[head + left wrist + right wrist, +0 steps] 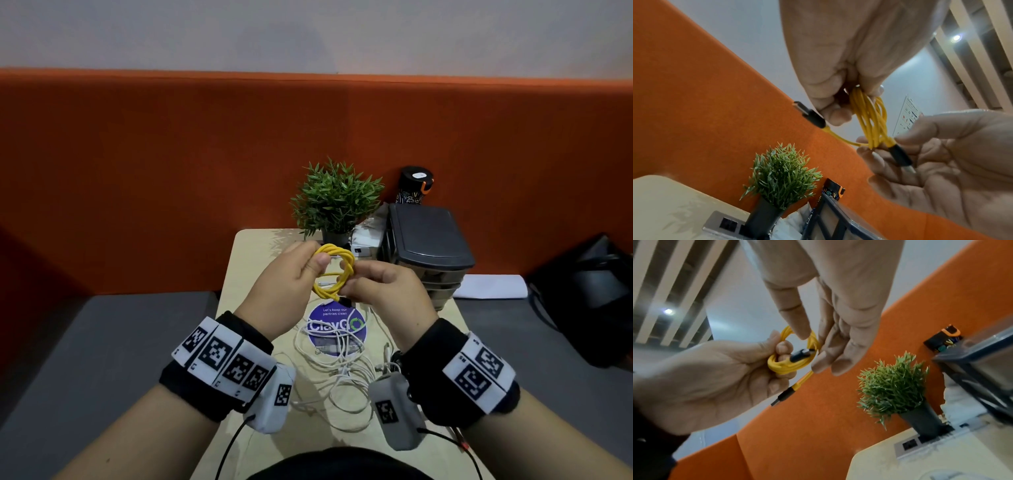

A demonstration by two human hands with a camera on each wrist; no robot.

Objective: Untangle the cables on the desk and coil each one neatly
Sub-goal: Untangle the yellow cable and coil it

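A: Where is the yellow cable?

B: Held in the air over the middle of the desk, wound into a small coil between both hands. The left hand grips one side, thumb and curled fingers pinching the loops. The right hand pinches the opposite side between thumb and fingertips.

A: And its plugs?

B: In the left wrist view one dark plug sticks out past the left fingers; the other lies against the right hand's palm.

A: The remaining cables?

B: The white cables lie in a loose tangle near the desk's front edge, partly over a round purple sticker.

A: Anything else?

B: A potted plant stands at the far edge, with a dark drawer unit at the far right corner and a black bottle behind it.
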